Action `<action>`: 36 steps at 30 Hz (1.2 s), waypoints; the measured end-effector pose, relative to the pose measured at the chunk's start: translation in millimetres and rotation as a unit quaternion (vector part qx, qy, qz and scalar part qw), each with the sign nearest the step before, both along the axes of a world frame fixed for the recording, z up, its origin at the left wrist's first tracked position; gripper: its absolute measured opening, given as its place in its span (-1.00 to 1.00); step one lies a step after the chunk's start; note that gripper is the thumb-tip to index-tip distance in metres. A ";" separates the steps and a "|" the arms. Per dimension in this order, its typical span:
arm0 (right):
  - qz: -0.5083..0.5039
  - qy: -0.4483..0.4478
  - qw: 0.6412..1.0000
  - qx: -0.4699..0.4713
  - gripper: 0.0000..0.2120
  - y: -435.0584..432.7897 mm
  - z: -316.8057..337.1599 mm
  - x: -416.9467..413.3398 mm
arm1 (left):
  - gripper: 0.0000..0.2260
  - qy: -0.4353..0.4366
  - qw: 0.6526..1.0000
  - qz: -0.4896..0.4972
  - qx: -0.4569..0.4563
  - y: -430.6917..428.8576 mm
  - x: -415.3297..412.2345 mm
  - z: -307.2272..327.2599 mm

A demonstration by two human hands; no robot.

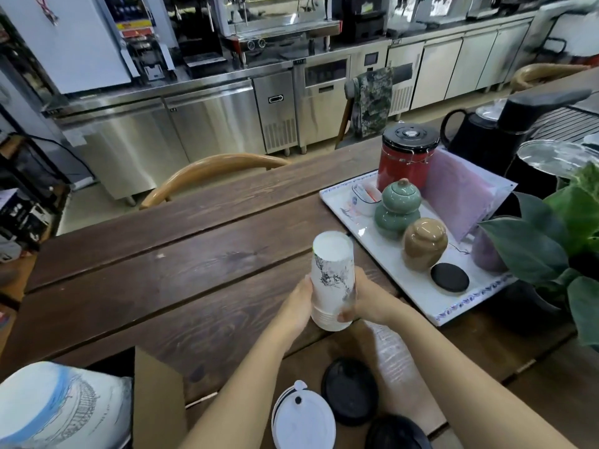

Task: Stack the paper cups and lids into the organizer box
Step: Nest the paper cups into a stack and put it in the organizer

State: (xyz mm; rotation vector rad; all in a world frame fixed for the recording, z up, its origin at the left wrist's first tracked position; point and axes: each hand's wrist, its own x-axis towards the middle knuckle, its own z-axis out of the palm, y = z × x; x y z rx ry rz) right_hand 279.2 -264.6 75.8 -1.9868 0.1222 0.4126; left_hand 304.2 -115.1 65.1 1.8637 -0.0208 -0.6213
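A stack of white paper cups (330, 277) with a dark ink print stands upside down above the wooden table (181, 254), held from both sides. My left hand (299, 303) grips its left side and my right hand (366, 301) grips its lower right. Near the front edge lie a stack of white lids (303, 419) and two stacks of black lids (350, 390), (397, 432). A crumpled clear plastic sleeve (389, 351) lies under my right forearm. The cardboard box's flap (158, 400) rises at lower left, beside a large printed white cup (61, 406).
A white tray (453, 311) at right carries a red canister (406, 160), a green jar (397, 207), a tan jar (424, 243), a pink pouch and a black coaster. A leafy plant (557, 241) and a black kettle stand further right. A wooden chair (207, 170) faces the far edge.
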 end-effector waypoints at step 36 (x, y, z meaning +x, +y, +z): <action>-0.213 -0.030 0.901 0.377 -0.76 123.4 81.9 -7.9 | -0.68 -0.062 0.946 0.244 -0.203 87.0 -53.3 116.0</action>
